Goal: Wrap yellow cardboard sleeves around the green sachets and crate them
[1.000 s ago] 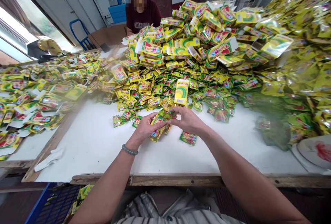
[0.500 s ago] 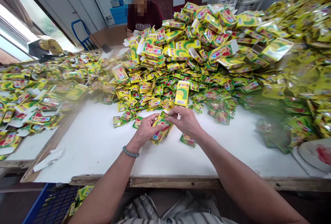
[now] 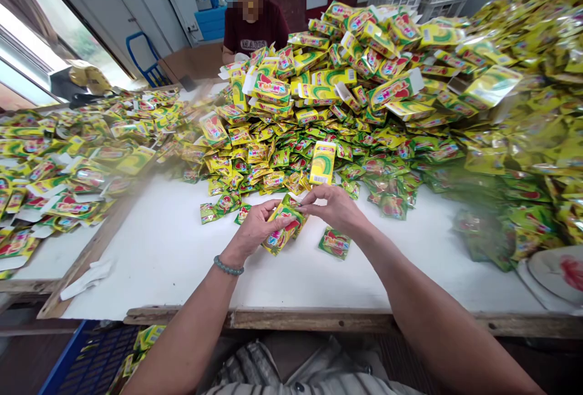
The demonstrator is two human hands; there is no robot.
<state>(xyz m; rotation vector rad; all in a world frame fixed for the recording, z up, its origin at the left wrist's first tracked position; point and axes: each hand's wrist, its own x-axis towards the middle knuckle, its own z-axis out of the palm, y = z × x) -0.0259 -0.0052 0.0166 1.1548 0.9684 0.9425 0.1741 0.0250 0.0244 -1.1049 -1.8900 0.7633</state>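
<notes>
- My left hand (image 3: 252, 229) clamps the printed box (image 3: 279, 239) between thumb and fingers.
- My right hand (image 3: 336, 208) touches its upper end; I cannot tell whether fingertips pinch.

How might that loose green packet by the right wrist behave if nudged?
The green packet would likely slide rather than roll, since it lies flat on the smooth-looking table. Its shiny, film-like wrapper may feel slippery and bend somewhat.

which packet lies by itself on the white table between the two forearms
The green packet just on the near side of the right hand: it lies alone on the table, while those in the pile crowd together beyond.
</notes>
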